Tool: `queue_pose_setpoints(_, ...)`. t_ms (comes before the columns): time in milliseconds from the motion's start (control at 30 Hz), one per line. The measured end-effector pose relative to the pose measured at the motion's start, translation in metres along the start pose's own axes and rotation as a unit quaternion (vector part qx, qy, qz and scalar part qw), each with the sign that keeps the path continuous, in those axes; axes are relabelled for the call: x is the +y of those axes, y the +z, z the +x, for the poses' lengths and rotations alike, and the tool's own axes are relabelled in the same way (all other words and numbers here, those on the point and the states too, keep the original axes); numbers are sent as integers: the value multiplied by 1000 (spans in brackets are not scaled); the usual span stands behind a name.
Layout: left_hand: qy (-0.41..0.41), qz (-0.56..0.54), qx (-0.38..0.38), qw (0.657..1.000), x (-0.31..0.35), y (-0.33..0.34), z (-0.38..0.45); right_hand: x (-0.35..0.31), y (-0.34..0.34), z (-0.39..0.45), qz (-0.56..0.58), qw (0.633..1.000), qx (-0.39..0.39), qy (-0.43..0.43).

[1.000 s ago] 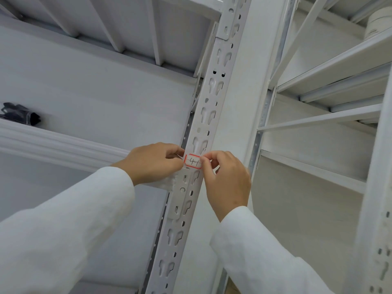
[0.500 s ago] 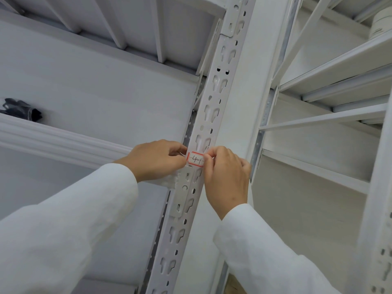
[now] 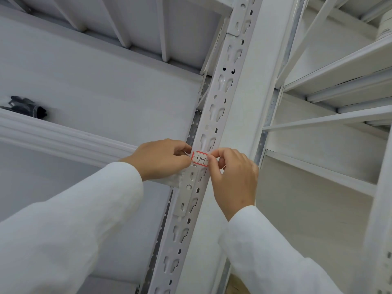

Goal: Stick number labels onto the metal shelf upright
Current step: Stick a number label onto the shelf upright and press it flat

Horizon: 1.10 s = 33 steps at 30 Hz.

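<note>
A white perforated metal upright (image 3: 220,96) runs diagonally up the middle of the head view. A small red-bordered label (image 3: 200,158) with "4-1" handwritten on it lies across the upright's face, just above a shelf bracket. My left hand (image 3: 161,159) pinches the label's left edge between thumb and fingers. My right hand (image 3: 233,181) holds the right edge with thumb and forefinger. Both arms are in white sleeves.
A white shelf beam (image 3: 63,139) runs left from the upright, with a dark bundled object (image 3: 27,107) on the shelf above it. More white shelving (image 3: 339,68) stands to the right, and another upright (image 3: 381,219) lines the right edge.
Both hands and the label sit slightly higher in the view than before. The label stays at the same spot on the upright, with both hands still on its edges.
</note>
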<state>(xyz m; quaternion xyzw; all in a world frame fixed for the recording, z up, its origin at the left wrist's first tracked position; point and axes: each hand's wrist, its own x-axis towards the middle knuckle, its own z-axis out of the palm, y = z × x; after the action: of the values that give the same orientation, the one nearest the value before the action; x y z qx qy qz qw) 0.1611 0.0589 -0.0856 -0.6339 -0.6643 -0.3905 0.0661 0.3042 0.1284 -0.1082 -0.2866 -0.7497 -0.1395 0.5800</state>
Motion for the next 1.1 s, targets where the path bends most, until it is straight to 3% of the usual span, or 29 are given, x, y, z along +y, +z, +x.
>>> queue_pose_setpoints(300,1,2,-2,1000,0,-1,0,-5,1,4,-50,998,-26,-4)
queue_pose_setpoints(400,3,2,0,1000,-1,-1,-1,1,3,2,8,999,-29,-12)
queue_pose_setpoints(567,4,3,-6,1000,-1,-1,-1,10,1,-4,102,994,30,-3)
queue_pose_setpoints(733,5,5,-1,1000,0,-1,0,10,1,-3,58,998,26,-28)
queue_pose_setpoints(1100,4,7,0,1000,1,-1,-1,-7,-1,2,-60,998,-23,7)
